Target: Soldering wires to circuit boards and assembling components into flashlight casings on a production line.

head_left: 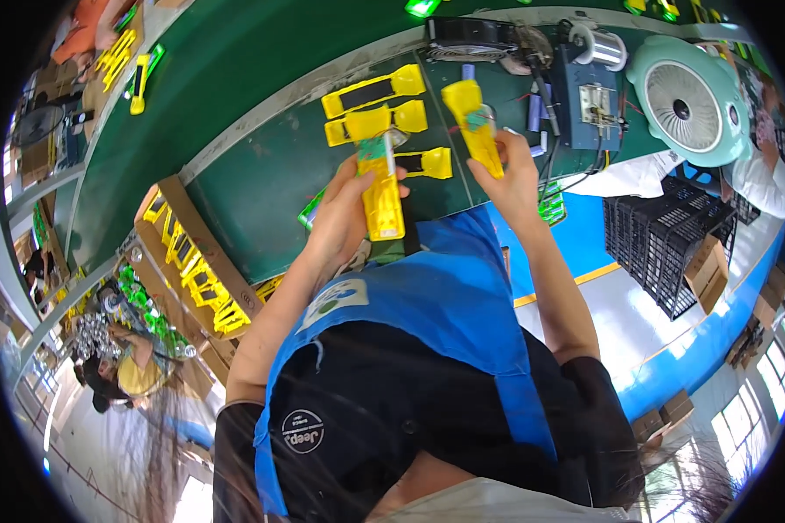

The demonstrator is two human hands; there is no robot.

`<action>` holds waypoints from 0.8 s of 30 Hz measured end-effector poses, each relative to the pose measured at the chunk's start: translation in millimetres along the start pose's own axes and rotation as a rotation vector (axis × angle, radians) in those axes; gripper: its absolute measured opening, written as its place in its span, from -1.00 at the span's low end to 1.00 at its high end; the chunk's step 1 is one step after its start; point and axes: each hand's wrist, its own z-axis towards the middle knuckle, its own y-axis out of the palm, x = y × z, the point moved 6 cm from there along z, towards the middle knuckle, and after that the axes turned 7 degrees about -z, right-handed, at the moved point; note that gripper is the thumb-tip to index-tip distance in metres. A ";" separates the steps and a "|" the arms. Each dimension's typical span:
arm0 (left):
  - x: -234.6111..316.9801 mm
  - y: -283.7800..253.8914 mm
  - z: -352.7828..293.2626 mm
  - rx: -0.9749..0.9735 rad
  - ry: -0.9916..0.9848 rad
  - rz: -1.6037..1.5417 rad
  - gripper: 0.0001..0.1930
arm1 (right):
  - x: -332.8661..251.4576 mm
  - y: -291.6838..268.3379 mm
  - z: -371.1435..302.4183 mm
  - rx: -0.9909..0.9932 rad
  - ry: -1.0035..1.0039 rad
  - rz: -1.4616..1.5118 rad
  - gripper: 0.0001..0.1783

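Observation:
My left hand (340,209) is closed round a long yellow plastic housing (384,205), held upright above the green bench. A small green circuit board (373,150) shows in its upper part. My right hand (516,179) grips the lower end of a second yellow housing (479,139), tilted, which also has a green board inside near the top. Beyond my hands several more yellow housings lie on the bench, among them one with a dark panel (373,92). Part of another yellow housing (432,163) lies behind my left hand's piece.
At the back right stand a black fan (467,39), a wire spool (600,48), a dark blue device (584,109) and a mint-green fan (685,105). Purple cylinders (535,113) lie near the device. A carton (170,187) of yellow housings is left; black crates (663,240) are right. Co-workers sit leftward.

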 end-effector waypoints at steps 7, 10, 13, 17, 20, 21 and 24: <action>6.5 4.3 16.4 -0.071 -0.067 0.022 -0.51 | 4.7 18.2 -64.8 -0.060 0.417 0.188 -0.38; 15.0 3.2 10.7 -0.029 0.069 0.217 -0.53 | 35.4 58.6 -86.7 0.086 0.463 0.305 -0.36; 13.4 -17.8 10.0 0.029 0.093 0.300 -0.54 | 24.9 61.4 -83.8 0.076 0.555 0.171 -0.31; 6.1 -25.0 11.4 0.039 -0.004 0.340 -0.53 | 21.1 66.6 -66.5 0.123 0.522 0.004 -0.23; -0.7 -23.9 13.7 0.013 -0.053 0.289 -0.51 | 8.0 48.7 -68.1 -0.007 0.438 0.108 -0.39; -2.3 -25.3 13.7 0.013 -0.056 0.288 -0.51 | 9.1 37.2 -68.7 0.023 0.340 0.128 -0.50; -5.2 -21.9 15.6 -0.010 -0.057 0.256 -0.52 | 20.6 -19.4 -55.7 0.237 0.129 -0.051 -0.76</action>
